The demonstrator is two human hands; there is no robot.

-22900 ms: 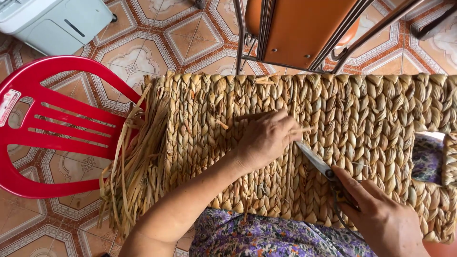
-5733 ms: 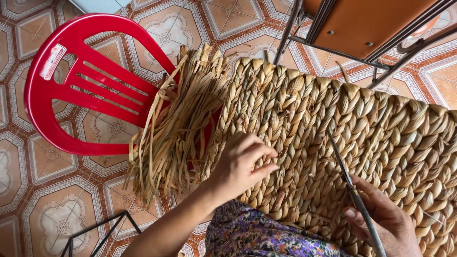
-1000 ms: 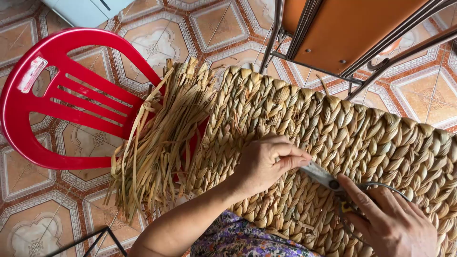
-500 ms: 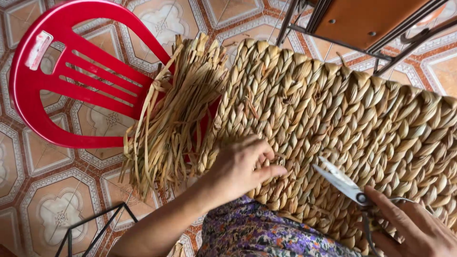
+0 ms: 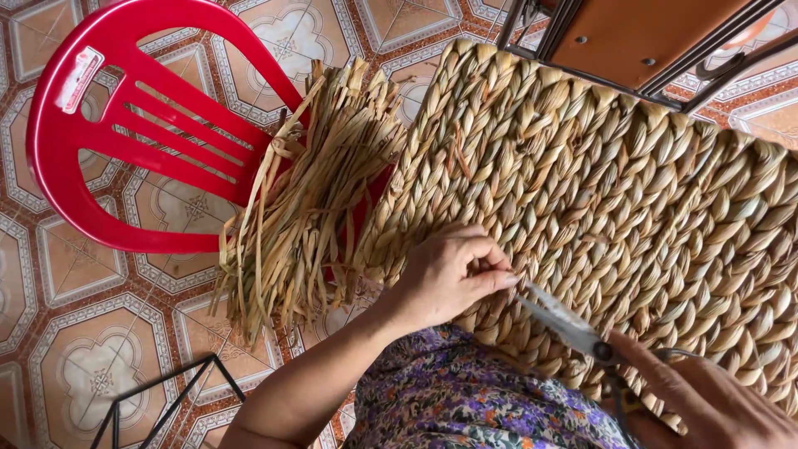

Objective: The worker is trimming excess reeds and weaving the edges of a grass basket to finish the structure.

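Observation:
A large mat [image 5: 632, 191] woven of thick dried straw braids lies across my lap. Its loose unwoven strands [image 5: 307, 199] fan out at the left end over a red plastic chair. My left hand [image 5: 449, 274] rests on the mat's near edge, its fingertips pinched together on a small stray fibre. My right hand [image 5: 715, 399] at the bottom right grips a pair of metal scissors [image 5: 565, 320]. The blades point left, and their tips almost touch my left fingertips.
The red plastic chair [image 5: 108, 141] lies tipped on the patterned tile floor [image 5: 100, 366] at the left. A brown seat on a metal frame [image 5: 640, 41] stands at the top right. A black wire frame [image 5: 158, 407] shows at the bottom left. My lap is covered by purple floral cloth [image 5: 465, 399].
The scissors have moved left, up to my left fingertips. My left fingers have closed into a pinch on the mat's near edge.

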